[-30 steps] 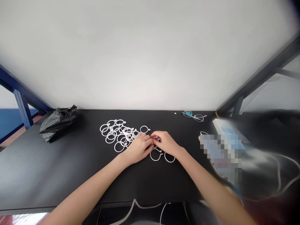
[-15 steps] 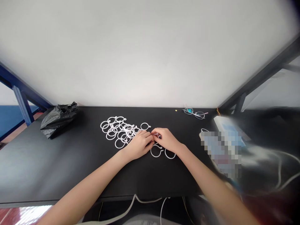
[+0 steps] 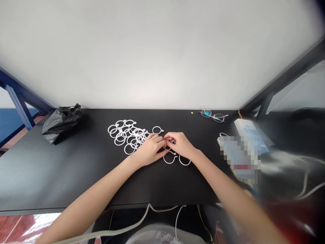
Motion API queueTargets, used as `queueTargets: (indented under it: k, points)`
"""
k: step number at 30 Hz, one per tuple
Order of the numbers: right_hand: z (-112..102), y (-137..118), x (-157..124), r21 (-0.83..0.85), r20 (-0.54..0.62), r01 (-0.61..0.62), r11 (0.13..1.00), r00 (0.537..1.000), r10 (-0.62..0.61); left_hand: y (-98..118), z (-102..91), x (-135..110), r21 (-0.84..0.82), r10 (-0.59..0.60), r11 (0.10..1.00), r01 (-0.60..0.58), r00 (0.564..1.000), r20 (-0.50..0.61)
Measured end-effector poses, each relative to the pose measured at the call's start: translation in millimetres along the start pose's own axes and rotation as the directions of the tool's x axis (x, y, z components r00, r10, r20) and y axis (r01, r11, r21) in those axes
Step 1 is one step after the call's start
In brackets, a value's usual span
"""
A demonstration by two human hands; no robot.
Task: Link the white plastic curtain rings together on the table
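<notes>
On a black table [image 3: 76,169], my left hand [image 3: 149,150] and my right hand [image 3: 181,145] meet at the middle, fingers pinched together on a white plastic ring [image 3: 168,140] between them. A pile of several white rings [image 3: 128,135] lies just left of my left hand. Two more white rings [image 3: 177,159] lie linked on the table right under my right hand.
A crumpled black plastic bag [image 3: 62,122] sits at the back left. A pair of glasses [image 3: 213,116] lies at the back right by the white wall. A blurred-out object [image 3: 240,157] and white cables [image 3: 304,186] occupy the right side. Cables hang below the front edge.
The view has tilted so everything sits slightly higher in the frame. Both hands stay pinched together on the ring in the same spot on the table.
</notes>
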State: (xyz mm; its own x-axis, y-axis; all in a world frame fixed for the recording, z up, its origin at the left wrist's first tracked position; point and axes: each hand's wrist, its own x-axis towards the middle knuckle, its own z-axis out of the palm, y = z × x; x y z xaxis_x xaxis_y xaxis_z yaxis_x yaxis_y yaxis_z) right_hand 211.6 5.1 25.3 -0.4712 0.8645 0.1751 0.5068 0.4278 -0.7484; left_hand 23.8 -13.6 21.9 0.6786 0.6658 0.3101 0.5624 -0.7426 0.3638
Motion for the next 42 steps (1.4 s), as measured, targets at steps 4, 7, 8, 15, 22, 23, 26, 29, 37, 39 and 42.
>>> queueTargets:
  k: [4,7,8,15,22,23,26,29,37,39,42]
  points:
    - [1,0,0,0.033,-0.035,0.006,0.999,0.999,-0.005,0,0.9,0,0.014,-0.012,1.0,0.012,1.0,-0.021]
    - [1,0,0,0.065,-0.065,0.003,0.998,0.998,0.001,0,1.4,0,0.021,-0.022,1.0,0.023,0.999,-0.027]
    - [1,-1,0,0.078,-0.073,-0.002,0.997,0.997,0.008,1,1.3,0,0.026,-0.023,0.999,0.024,0.999,-0.028]
    - [2,0,2,0.31,-0.123,-0.105,0.945,0.981,0.149,3,0.6,0,0.032,-0.067,0.997,0.07,0.995,-0.075]
    - [-4,-3,7,0.592,-0.094,-0.16,0.79,0.96,0.264,5,-3.2,2,-0.077,-0.114,0.992,0.103,0.98,-0.164]
    - [-5,-4,7,0.608,-0.099,-0.156,0.778,0.958,0.269,6,-4.1,2,-0.119,-0.132,0.987,0.112,0.975,-0.176]
    - [-7,-7,8,0.651,-0.125,-0.129,0.748,0.954,0.273,9,-7.2,3,-0.256,-0.235,0.95,0.179,0.949,-0.209]
    - [-8,-11,7,0.677,-0.127,-0.114,0.727,0.955,0.269,11,-9.2,3,-0.394,-0.355,0.882,0.258,0.914,-0.197]
    - [5,-24,0,0.632,-0.201,-0.04,0.774,0.956,0.214,12,-8.3,2,-0.597,-0.417,0.76,0.257,0.898,-0.144]
    - [8,-26,-1,0.62,-0.213,-0.02,0.784,0.958,0.192,12,-9.9,2,-0.598,-0.393,0.763,0.244,0.91,-0.13]
    - [10,-27,-4,0.588,-0.218,-0.01,0.809,0.961,0.171,12,-12.0,3,-0.581,-0.379,0.777,0.244,0.917,-0.122]
